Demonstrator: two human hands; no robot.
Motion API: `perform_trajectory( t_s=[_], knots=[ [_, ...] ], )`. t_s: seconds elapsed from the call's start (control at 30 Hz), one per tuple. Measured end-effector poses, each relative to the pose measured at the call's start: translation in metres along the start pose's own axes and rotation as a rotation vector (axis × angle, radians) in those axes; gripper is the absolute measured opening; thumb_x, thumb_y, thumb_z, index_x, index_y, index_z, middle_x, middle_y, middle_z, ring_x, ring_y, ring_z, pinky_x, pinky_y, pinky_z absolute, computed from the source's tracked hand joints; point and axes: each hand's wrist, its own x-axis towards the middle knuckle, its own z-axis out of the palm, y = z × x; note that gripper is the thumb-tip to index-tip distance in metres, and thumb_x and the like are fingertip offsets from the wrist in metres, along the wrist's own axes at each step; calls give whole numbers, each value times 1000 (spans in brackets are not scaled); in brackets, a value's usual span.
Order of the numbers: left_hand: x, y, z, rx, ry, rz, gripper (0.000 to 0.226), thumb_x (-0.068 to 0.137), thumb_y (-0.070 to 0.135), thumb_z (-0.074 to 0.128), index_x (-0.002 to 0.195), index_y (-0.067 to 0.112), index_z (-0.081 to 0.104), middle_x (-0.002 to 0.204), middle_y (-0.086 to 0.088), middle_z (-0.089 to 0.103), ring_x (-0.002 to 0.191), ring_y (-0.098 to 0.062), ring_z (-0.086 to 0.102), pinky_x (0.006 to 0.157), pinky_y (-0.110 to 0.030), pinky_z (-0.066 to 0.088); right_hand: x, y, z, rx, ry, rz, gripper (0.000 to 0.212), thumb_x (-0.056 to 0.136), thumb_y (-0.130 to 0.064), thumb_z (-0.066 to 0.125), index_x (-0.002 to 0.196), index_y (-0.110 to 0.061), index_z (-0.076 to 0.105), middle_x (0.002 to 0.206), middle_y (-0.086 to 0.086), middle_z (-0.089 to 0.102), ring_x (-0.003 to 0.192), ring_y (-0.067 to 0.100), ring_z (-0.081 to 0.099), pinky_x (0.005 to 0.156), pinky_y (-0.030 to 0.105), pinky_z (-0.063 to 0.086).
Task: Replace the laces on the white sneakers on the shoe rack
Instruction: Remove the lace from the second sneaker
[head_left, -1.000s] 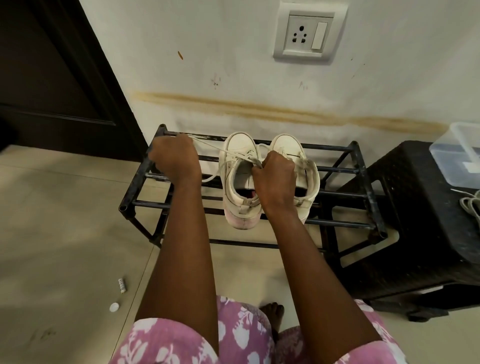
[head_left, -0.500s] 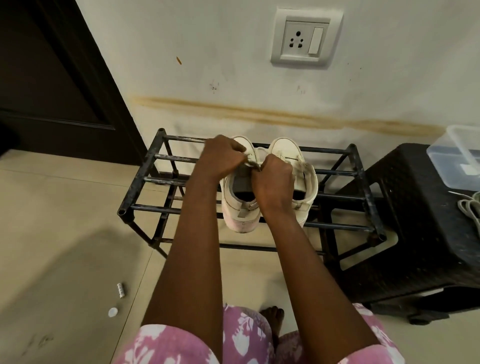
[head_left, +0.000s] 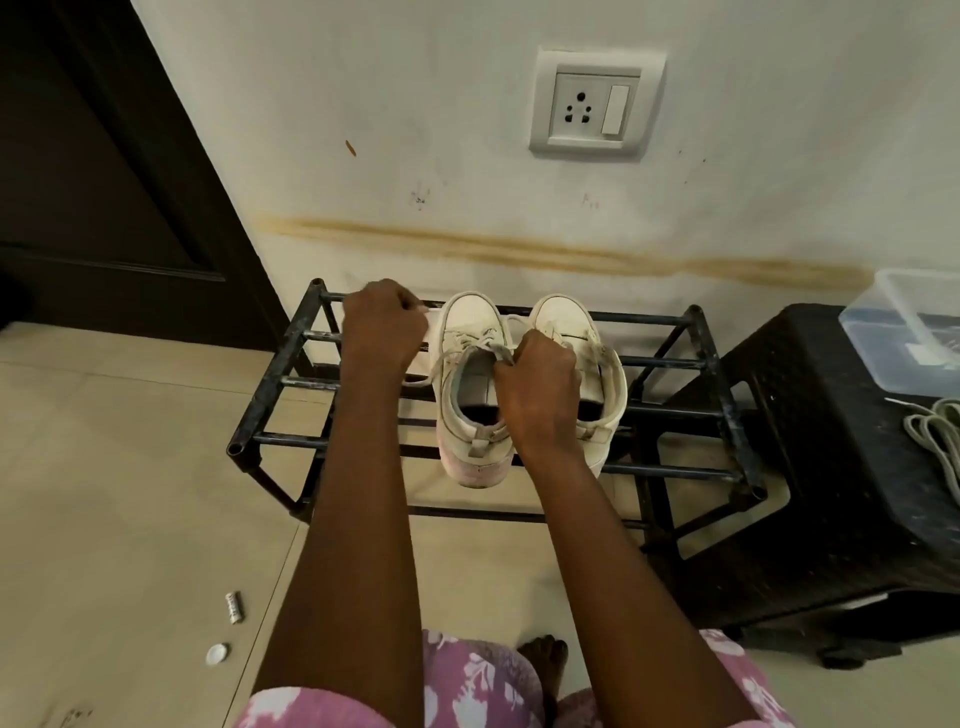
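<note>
On rack (head_left: 280, 382), sneakers (head_left: 470, 389) toes wallward

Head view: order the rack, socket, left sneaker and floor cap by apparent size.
1. Rack, largest.
2. Socket and left sneaker look about alike; not ranked.
3. Cap, smallest.

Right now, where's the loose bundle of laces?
In the head view, the loose laces lie at the far right edge on the black stool, just in front of the clear plastic box, right of the shoe rack.
</note>
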Motion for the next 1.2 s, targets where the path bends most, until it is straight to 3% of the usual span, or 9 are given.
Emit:
perform_trajectory(
  t_s=[0.13, 0.23, 0.33, 0.5, 0.7, 0.9, 1.07, 1.2],
  knots=[
    [-1, -8, 1, 149, 19, -53, 19, 86, 5, 55, 93, -4, 70, 93, -20, 69, 95, -32, 62, 84, -37, 52, -2, -1, 2, -82, -1, -40, 21, 93, -16, 51, 110, -5, 57, 103, 12, 64, 96, 30, 61, 69, 30, 43],
    [-4, -3, 5, 136, -87, -18, 24, 86, 8, 57, 107, 5, 70, 110, -15, 67, 111, -29, 56, 97, -33, 44, -3, 0, 3, -188, -30, -89, 23, 95, -19, 49, 114, -7, 56, 107, 10, 63, 100, 28, 60, 72, 31, 44],
    [-9, 11, 9, 114, -217, 90, 29, 84, 14, 59, 111, 13, 70, 121, -8, 65, 115, -21, 55, 96, -23, 37, -2, 1, 3, -214, -34, -105, 23, 98, -19, 47, 114, -8, 57, 108, 10, 64, 100, 27, 60, 71, 30, 41],
    [-15, 26, 18, 173, -380, 170, 22, 81, 15, 64, 100, 10, 74, 101, -12, 72, 98, -23, 63, 82, -23, 44, 0, 2, 1, -238, -54, -98, 23, 100, -15, 41, 112, -7, 59, 108, 12, 64, 100, 27, 60, 73, 30, 43],
    [-15, 20, 32, 279, -258, 183, 17, 83, 18, 65, 96, 13, 75, 102, -11, 68, 102, -25, 58, 87, -36, 50, -1, -1, -3, -204, -72, -77, 27, 100, -20, 42, 114, -7, 60, 109, 12, 64, 103, 26, 59, 77, 31, 45],
    [-20, 16, 33, 253, -167, 201, 19, 86, 27, 61, 96, 14, 70, 99, -6, 68, 99, -24, 57, 81, -34, 42, -2, -2, -4, -195, -76, -48, 27, 99, -21, 44, 113, -6, 60, 109, 12, 64, 103, 26, 59, 78, 32, 46],
    [-16, 10, 34, 21, -56, -25, 17, 92, 19, 51, 96, 4, 58, 85, -8, 57, 82, -23, 50, 69, -31, 36, -3, -3, -5, -181, -71, -35, 26, 98, -20, 46, 113, -5, 61, 108, 14, 65, 101, 28, 60, 77, 31, 46],
    [-7, -1, 35, -450, -107, -449, 20, 88, 13, 47, 79, 1, 59, 86, -19, 65, 88, -34, 64, 83, -45, 54, -3, -4, -5, -182, -65, -38, 27, 98, -20, 46, 113, -5, 62, 108, 13, 65, 100, 27, 61, 77, 31, 47]
  ],
)
